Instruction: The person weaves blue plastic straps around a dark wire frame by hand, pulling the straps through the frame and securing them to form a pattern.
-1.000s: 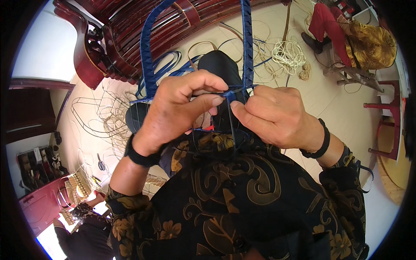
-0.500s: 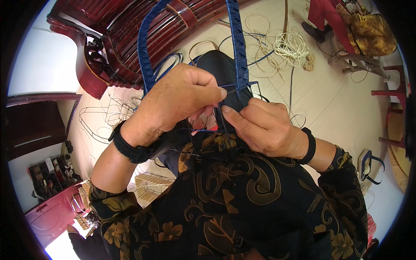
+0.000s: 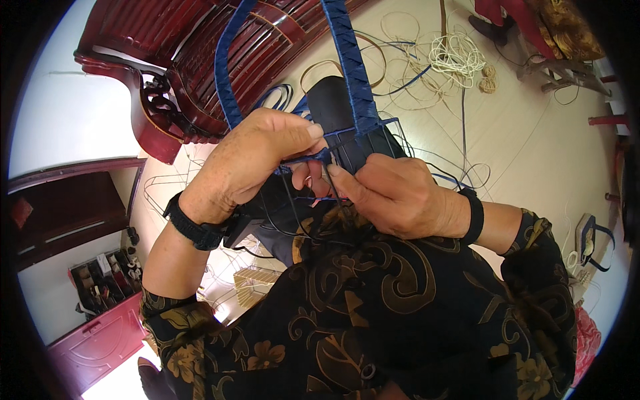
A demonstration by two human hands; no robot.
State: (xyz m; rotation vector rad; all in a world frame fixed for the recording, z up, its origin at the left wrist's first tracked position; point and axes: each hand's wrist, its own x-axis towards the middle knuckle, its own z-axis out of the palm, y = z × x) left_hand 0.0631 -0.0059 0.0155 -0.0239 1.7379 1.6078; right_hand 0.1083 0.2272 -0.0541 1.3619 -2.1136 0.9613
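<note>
In my lap is a dark wire frame point(image 3: 390, 124) with a tall handle point(image 3: 350, 73) wrapped in blue strip, shaped like a basket frame. My left hand point(image 3: 260, 150) is closed around the near edge of the frame, its thumb pressed on the rim and its fingers curled inside. Beside it, my right hand point(image 3: 407, 197) pinches a thin dark strand between thumb and index finger, close under the rim. Blue wrapping is bunched at the rim between the two hands. Part of the frame's lower side is lost against my dark patterned shirt.
A dark red wooden bench point(image 3: 193, 60) stands ahead on the left. Loose coils of pale cord point(image 3: 457, 60) and blue strips lie on the tiled floor. A person's red-clad leg point(image 3: 527, 23) shows at the upper right. An open toolbox point(image 3: 107, 283) sits at lower left.
The frame has turned and its right handle side leans further left, baring more of the rim. My left hand has shifted slightly left; my right thumb has moved left along with the strand.
</note>
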